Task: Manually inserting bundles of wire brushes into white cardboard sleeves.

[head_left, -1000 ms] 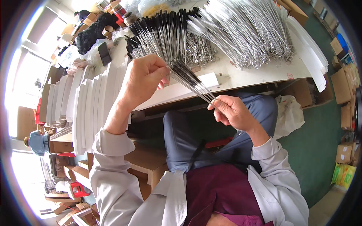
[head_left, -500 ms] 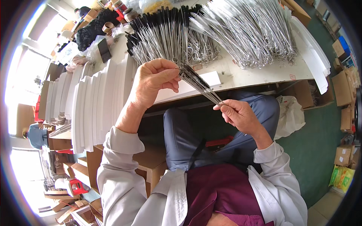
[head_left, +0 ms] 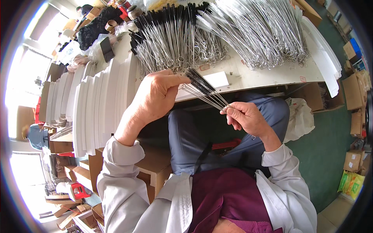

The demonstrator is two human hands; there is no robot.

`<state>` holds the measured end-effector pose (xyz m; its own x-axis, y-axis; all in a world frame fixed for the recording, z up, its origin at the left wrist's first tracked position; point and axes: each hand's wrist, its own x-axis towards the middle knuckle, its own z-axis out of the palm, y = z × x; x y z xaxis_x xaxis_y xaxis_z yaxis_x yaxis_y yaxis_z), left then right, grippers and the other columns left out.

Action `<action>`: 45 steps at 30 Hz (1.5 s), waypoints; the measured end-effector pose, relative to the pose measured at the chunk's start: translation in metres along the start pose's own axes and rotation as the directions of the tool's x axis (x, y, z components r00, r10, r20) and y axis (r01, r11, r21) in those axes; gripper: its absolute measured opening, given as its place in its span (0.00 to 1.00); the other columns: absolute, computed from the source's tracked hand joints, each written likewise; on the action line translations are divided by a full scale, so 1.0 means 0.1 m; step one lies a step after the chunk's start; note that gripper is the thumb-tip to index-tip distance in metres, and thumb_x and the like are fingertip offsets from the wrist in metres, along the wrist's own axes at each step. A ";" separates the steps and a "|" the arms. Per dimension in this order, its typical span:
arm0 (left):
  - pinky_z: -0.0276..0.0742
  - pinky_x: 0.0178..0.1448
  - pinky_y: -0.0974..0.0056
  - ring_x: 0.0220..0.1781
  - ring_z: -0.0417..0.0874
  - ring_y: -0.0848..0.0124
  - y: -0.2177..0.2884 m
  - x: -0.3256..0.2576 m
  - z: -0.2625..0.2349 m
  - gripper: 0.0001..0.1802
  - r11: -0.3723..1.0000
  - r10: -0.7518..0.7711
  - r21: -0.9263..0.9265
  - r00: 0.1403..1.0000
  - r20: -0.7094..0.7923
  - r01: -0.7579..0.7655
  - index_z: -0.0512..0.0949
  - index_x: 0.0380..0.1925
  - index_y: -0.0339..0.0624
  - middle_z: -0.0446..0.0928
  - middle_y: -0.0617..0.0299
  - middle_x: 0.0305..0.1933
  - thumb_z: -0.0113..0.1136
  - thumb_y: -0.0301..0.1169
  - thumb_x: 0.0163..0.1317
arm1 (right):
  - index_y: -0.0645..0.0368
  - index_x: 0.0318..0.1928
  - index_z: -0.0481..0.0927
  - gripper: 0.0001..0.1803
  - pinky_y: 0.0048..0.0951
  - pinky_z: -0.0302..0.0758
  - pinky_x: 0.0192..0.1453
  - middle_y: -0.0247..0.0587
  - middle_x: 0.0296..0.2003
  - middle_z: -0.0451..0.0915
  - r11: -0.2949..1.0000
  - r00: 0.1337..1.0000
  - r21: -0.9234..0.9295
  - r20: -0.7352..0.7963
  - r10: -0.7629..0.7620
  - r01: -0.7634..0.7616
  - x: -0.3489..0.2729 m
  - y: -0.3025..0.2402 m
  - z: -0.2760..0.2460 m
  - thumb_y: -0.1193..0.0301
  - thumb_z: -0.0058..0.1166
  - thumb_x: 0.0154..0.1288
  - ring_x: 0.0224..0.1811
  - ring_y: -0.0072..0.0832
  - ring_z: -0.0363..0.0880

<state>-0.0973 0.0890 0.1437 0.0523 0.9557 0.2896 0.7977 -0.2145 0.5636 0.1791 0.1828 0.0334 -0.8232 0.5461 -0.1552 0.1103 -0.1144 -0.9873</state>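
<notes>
A fanned bundle of thin wire brushes (head_left: 201,84) with black bristles slants above my lap. My right hand (head_left: 245,117) is closed on its lower end, pinching the bare wire stems between thumb and fingers. My left hand (head_left: 155,95) is at the upper end, its index finger stretched out to the bristles. The thumb and other fingers of that hand are partly hidden, and nothing shows held in them. Wire loops show among the bundle's ends beside the left fingertip. Behind, on the table, lies a large pile of black-bristled brushes (head_left: 167,42).
A pile of white-bristled wire brushes (head_left: 256,33) lies at the table's right. A white strip (head_left: 217,80) rests along the front edge. Long white card pieces (head_left: 103,105) stand at left. A cardboard box (head_left: 155,157) is beside my legs; a plastic bag (head_left: 299,120) sits at right.
My left hand has turned and its index finger has straightened toward the bristles. The brushes have spread from a tight bundle into a fan. My right hand has hardly moved.
</notes>
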 end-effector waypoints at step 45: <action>0.82 0.38 0.65 0.31 0.87 0.65 0.12 -0.35 0.43 0.09 0.979 0.106 0.198 0.957 -0.268 -0.053 0.84 0.40 0.38 0.83 0.55 0.34 0.68 0.19 0.59 | 0.63 0.41 0.85 0.17 0.22 0.64 0.30 0.25 0.24 0.69 0.993 0.998 -0.110 -0.019 -0.052 0.049 -0.01 0.13 -0.03 0.62 0.52 0.81 0.26 0.14 0.63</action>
<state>-0.0635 0.0616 0.1067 -0.0264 0.8382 0.5448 0.8970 -0.2207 0.3830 0.1826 0.1835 0.0210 -0.8169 0.5672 -0.1047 0.1302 0.0045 -0.9915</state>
